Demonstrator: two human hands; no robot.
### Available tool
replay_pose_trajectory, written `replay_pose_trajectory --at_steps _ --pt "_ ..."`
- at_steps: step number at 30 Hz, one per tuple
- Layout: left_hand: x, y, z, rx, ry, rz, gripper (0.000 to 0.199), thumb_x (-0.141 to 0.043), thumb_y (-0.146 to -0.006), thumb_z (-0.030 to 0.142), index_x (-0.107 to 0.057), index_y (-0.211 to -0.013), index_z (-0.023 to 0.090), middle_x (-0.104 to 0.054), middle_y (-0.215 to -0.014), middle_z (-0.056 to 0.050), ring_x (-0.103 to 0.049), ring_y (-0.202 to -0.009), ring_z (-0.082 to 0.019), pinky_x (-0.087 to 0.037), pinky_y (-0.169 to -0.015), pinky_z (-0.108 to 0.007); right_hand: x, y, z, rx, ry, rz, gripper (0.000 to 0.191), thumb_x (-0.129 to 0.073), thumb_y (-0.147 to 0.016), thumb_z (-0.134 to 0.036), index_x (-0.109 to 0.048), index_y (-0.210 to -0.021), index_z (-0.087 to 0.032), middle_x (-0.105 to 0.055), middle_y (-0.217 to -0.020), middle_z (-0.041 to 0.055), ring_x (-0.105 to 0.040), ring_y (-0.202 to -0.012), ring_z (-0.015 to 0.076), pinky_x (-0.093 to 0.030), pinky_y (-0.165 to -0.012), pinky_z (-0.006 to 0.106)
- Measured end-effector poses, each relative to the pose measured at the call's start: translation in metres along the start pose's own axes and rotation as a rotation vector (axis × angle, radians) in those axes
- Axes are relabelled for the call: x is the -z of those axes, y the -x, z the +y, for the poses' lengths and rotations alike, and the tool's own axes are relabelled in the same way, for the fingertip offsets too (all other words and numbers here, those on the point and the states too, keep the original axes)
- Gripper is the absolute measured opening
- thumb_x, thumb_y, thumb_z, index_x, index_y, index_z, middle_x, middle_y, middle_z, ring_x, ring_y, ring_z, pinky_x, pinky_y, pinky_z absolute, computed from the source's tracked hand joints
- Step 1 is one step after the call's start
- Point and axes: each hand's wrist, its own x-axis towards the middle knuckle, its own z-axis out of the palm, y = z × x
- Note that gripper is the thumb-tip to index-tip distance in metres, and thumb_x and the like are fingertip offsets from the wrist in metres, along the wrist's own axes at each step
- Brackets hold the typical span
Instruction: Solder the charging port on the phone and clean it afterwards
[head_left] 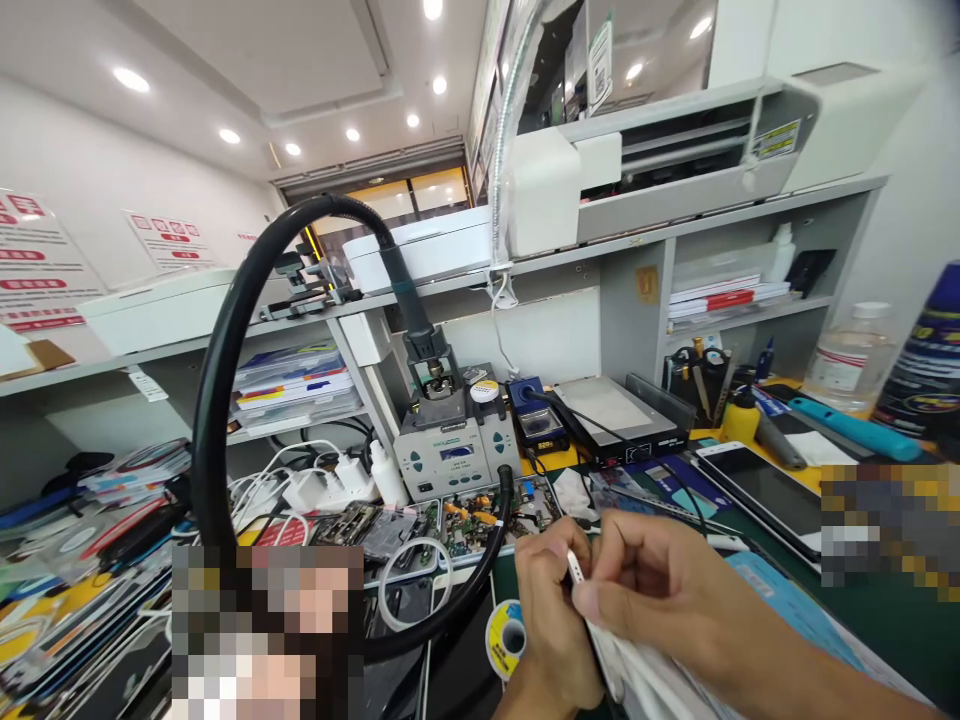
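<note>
My left hand point(551, 620) is closed around a slim white-edged device point(609, 668) at the lower middle of the view. Close against it on the right, my right hand point(652, 580) pinches a small white strip with dark holes point(575, 568) at the device's upper end. White cloth or cable-like material point(645, 680) hangs below my right hand. The device's face is mostly hidden by my fingers. A yellow-labelled solder spool point(506, 638) lies just left of my left hand.
A grey hot-air station point(457, 455) with a thick black hose point(214, 400) arching over the left side stands behind trays of circuit boards point(480, 515). A white phone point(757, 495) lies right. Stacked phones point(112, 640) fill the left. Bottles point(847, 355) stand back right.
</note>
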Motion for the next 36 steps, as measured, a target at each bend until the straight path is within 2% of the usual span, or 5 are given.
replay_pose_trajectory --at_steps 9,15,24,33,36 --pt "-0.002 -0.019 0.021 0.063 0.262 0.025 0.039 -0.044 -0.087 0.042 -0.044 -0.053 0.023 -0.038 -0.045 0.003 -0.031 -0.045 -0.013 -0.027 -0.046 -0.026 0.043 -0.034 0.011 0.256 0.373 0.344 0.031 -0.062 -0.093 -0.05 -0.058 -0.083 -0.021 -0.054 -0.066 -0.0045 -0.045 -0.059 0.0121 -0.034 -0.054 0.026" --pt "0.008 -0.034 0.034 0.146 0.249 0.045 0.032 -0.046 -0.086 0.038 -0.045 -0.058 0.022 -0.039 -0.047 0.005 -0.034 -0.042 -0.011 -0.029 -0.045 -0.024 0.069 -0.033 0.017 0.214 0.632 0.162 0.043 -0.068 -0.089 -0.047 -0.057 -0.058 -0.018 -0.056 -0.061 -0.0005 -0.046 -0.063 0.0149 -0.031 -0.063 0.031" --pt "-0.001 -0.024 0.041 0.082 -0.24 0.182 0.049 -0.045 -0.099 0.059 -0.049 -0.067 0.021 -0.049 -0.059 0.004 -0.042 -0.058 -0.014 -0.033 -0.057 -0.027 0.052 -0.008 -0.016 0.083 0.542 -0.135 0.032 -0.067 -0.089 -0.05 -0.077 -0.089 -0.02 -0.073 -0.078 0.0006 -0.061 -0.071 0.0155 -0.042 -0.06 0.023" --pt "-0.009 -0.019 0.044 0.003 -0.501 0.117 0.053 -0.046 -0.096 0.067 -0.042 -0.067 0.023 -0.04 -0.06 0.007 -0.037 -0.058 -0.014 -0.028 -0.056 -0.026 0.032 -0.001 -0.011 0.075 0.596 -0.028 0.042 -0.056 -0.094 -0.042 -0.043 -0.061 -0.019 -0.039 -0.054 -0.0067 -0.033 -0.052 0.0085 -0.024 -0.048 0.024" --pt "-0.008 -0.019 0.05 0.005 -0.496 0.072 0.049 -0.049 -0.097 0.061 -0.047 -0.068 0.022 -0.043 -0.063 0.006 -0.04 -0.062 -0.014 -0.03 -0.058 -0.026 0.037 -0.002 -0.007 0.067 0.586 -0.001 0.035 -0.053 -0.095 -0.035 -0.047 -0.064 -0.019 -0.047 -0.054 -0.0056 -0.042 -0.052 0.0089 -0.028 -0.049 0.024"
